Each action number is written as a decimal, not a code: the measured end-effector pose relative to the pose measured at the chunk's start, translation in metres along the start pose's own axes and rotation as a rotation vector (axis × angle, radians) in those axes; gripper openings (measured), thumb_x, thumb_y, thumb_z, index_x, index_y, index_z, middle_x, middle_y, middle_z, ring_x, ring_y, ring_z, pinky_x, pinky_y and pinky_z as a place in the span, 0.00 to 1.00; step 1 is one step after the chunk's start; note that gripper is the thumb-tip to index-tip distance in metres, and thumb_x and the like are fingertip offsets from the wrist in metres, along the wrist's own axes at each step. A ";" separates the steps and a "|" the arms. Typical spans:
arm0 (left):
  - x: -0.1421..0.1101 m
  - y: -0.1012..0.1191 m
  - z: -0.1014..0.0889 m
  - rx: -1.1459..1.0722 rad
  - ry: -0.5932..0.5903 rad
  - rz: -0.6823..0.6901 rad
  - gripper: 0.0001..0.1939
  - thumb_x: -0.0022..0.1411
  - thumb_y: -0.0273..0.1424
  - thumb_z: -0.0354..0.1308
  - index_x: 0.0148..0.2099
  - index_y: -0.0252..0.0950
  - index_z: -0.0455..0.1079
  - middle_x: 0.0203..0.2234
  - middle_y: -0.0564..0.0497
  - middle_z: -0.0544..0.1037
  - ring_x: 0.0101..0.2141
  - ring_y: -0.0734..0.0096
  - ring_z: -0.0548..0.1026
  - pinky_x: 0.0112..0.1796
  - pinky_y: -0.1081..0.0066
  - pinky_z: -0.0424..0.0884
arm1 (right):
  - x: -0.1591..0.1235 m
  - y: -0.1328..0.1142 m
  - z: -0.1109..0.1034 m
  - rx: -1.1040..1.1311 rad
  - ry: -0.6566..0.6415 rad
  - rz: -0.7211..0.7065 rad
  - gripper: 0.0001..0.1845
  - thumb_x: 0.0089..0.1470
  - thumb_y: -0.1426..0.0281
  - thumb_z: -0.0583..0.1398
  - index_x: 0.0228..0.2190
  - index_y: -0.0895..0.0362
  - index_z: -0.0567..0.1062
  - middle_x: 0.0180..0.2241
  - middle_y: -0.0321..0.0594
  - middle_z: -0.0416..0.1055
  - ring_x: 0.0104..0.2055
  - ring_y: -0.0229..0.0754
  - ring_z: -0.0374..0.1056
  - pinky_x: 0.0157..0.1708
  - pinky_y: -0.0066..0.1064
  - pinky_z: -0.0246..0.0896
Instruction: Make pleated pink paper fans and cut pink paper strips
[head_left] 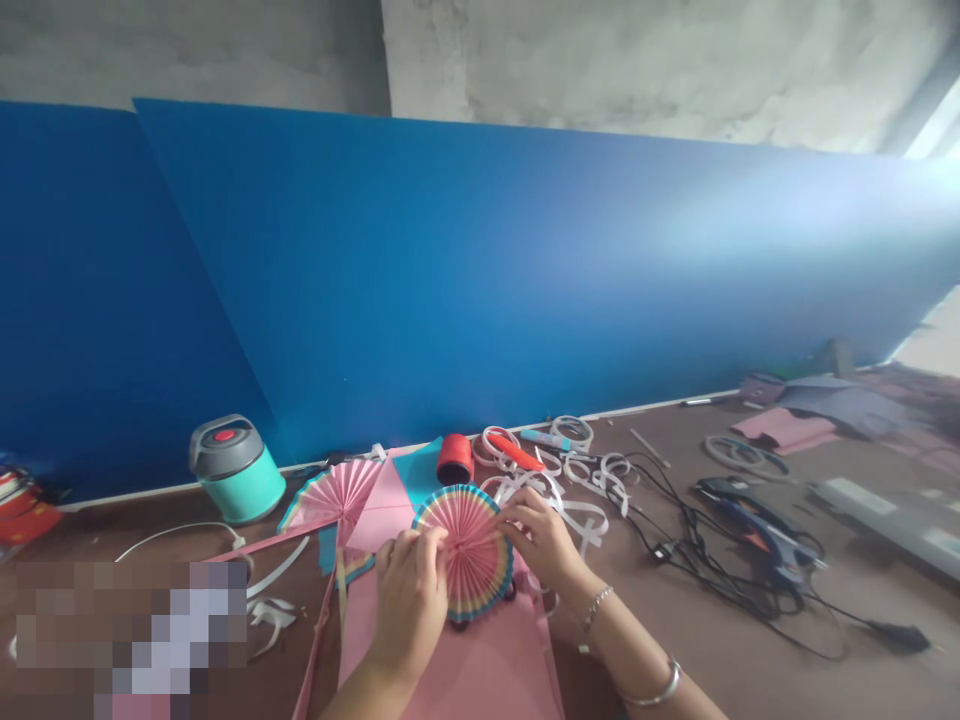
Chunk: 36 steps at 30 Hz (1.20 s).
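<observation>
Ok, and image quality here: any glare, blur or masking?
Head view: glare washes out the right of the blue panel; head view: papers at far right look smeared; head view: a pixelated block masks the lower left; head view: the pleated disc is reasonably sharp.

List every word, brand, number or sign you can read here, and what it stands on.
No text can be read in this view.
Turquoise-and-white tube: any print is too small to read.
Long pale bar at the right: any markings are too blurred.
Turquoise container: no lettering visible.
Pleated paper disc: no lettering visible.
</observation>
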<state>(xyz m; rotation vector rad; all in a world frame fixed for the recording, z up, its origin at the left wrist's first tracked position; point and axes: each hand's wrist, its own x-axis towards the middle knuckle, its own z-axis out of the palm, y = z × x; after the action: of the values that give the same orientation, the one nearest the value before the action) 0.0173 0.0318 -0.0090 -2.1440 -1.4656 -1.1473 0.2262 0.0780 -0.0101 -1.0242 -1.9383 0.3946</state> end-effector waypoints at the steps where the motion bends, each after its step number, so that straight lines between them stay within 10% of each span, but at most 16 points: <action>1: 0.000 0.001 0.000 0.003 -0.003 0.009 0.11 0.60 0.19 0.50 0.43 0.36 0.65 0.27 0.50 0.74 0.32 0.63 0.73 0.38 0.63 0.61 | 0.000 0.001 0.000 -0.011 0.010 -0.008 0.09 0.56 0.71 0.57 0.33 0.53 0.78 0.31 0.41 0.67 0.33 0.40 0.65 0.30 0.30 0.63; 27: -0.001 0.000 0.002 -0.119 -0.050 -0.029 0.11 0.58 0.19 0.51 0.42 0.37 0.66 0.29 0.50 0.74 0.34 0.62 0.72 0.39 0.62 0.62 | 0.000 -0.001 0.000 0.002 -0.039 0.029 0.10 0.54 0.76 0.56 0.32 0.54 0.78 0.31 0.40 0.69 0.33 0.40 0.66 0.32 0.30 0.63; 36: 0.016 -0.013 -0.008 -0.434 0.028 -0.306 0.11 0.58 0.30 0.54 0.45 0.38 0.68 0.39 0.45 0.75 0.42 0.59 0.72 0.44 0.58 0.67 | 0.003 -0.007 -0.005 0.061 -0.028 -0.009 0.09 0.55 0.75 0.55 0.31 0.54 0.76 0.30 0.39 0.67 0.31 0.39 0.65 0.32 0.31 0.64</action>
<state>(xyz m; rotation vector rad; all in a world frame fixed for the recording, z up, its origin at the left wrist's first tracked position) 0.0051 0.0422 0.0055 -2.2010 -1.6999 -1.7350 0.2264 0.0753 -0.0012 -0.9743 -1.9433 0.4625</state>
